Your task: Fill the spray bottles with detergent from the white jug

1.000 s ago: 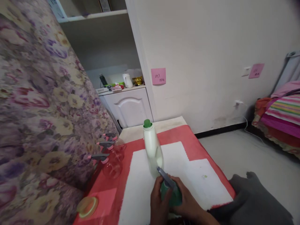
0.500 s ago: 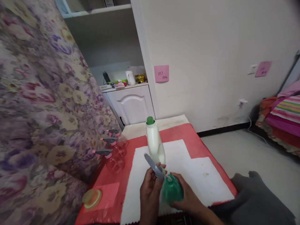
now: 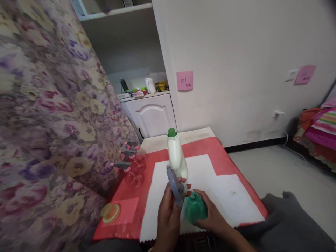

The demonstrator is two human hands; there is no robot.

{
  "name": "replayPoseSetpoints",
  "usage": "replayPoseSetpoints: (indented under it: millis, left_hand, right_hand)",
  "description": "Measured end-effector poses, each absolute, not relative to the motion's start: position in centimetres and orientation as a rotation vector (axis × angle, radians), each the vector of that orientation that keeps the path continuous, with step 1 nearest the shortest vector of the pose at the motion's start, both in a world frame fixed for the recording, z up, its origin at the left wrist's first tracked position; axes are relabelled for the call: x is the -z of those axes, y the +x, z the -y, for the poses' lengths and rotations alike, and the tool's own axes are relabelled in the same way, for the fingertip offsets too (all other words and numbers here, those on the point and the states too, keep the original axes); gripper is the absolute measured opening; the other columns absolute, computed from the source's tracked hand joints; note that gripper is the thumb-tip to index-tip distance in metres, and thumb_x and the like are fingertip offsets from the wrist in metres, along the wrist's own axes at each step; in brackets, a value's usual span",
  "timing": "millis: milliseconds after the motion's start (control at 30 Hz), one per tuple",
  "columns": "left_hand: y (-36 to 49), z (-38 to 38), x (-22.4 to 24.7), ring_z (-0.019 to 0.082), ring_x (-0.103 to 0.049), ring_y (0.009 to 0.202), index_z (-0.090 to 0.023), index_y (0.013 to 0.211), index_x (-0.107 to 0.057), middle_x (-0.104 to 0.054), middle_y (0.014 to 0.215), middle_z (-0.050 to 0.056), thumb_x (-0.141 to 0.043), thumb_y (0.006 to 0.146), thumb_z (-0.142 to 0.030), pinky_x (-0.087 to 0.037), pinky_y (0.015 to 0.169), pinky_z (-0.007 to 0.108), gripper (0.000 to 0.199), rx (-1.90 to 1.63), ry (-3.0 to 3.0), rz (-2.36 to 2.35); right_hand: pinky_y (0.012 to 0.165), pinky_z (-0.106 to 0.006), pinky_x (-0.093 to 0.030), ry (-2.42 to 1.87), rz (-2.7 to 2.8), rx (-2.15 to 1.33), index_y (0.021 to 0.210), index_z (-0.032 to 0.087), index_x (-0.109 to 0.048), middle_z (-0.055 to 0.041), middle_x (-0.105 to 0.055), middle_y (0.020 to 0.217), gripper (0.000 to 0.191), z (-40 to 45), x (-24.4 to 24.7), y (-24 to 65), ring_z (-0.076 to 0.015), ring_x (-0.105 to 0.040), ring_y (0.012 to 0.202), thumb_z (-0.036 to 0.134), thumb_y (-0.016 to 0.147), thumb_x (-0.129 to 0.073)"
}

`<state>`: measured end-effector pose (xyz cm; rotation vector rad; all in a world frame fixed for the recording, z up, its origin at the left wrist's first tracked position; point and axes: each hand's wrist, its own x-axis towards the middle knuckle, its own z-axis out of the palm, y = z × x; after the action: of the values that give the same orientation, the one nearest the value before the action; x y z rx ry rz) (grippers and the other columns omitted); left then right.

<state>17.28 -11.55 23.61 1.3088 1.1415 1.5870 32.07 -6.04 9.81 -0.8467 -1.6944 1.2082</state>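
Note:
My left hand (image 3: 168, 211) is closed around a grey spray head (image 3: 174, 185), its pale collar turned to the right. Beside it, my right hand (image 3: 211, 217) wraps the side of a green spray bottle (image 3: 194, 208) with an open neck. The spray head is apart from that neck, up and to its left. Behind my hands a tall pale green detergent bottle (image 3: 175, 154) stands upright, a green piece showing in its open mouth. Under all of this lies a white cloth (image 3: 223, 203).
Several clear spray bottles (image 3: 133, 176) with pink collars and grey triggers stand at the table's left edge. A round yellowish lid or dish (image 3: 110, 212) rests near a pink paper (image 3: 128, 208). A floral curtain (image 3: 65, 140) hangs on the left. Red cloth (image 3: 207, 147) covers the table.
The spray head has come off and away from the green bottle's neck, up and left, and now points more upright. My right hand still holds the bottle. The view has shifted slightly.

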Motion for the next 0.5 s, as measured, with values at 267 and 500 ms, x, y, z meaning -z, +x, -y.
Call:
replayPoseSetpoints:
  millis: [267, 500]
  left_hand:
    - [17.6, 13.4, -25.5, 0.029, -0.060, 0.111, -0.020, 0.119, -0.062, -0.062, 0.122, 0.011, -0.055, 0.089, -0.037, -0.050, 0.096, 0.037, 0.035, -1.384, 1.512, -1.153]
    - [15.7, 14.2, -27.0, 0.023, -0.066, 0.094, -0.021, 0.113, -0.064, -0.064, 0.117, 0.009, -0.064, 0.085, -0.036, -0.057, 0.084, 0.036, 0.032, -1.699, 1.179, -0.968]
  right_hand:
    - [0.105, -0.047, -0.038, -0.882, 1.703, -1.227, 0.132, 0.022, -0.039, -0.0111, -0.051, 0.133, 0.081, 6.3, -9.2, 32.2, -0.0317, -0.048, 0.123, 0.019, 0.059, -0.073]
    - [0.110, -0.050, -0.033, -0.905, 1.734, -1.191, 0.135, 0.022, -0.039, -0.0120, -0.050, 0.137, 0.083, 6.4, -8.8, 32.3, -0.0346, -0.044, 0.129, 0.024, 0.060, -0.074]
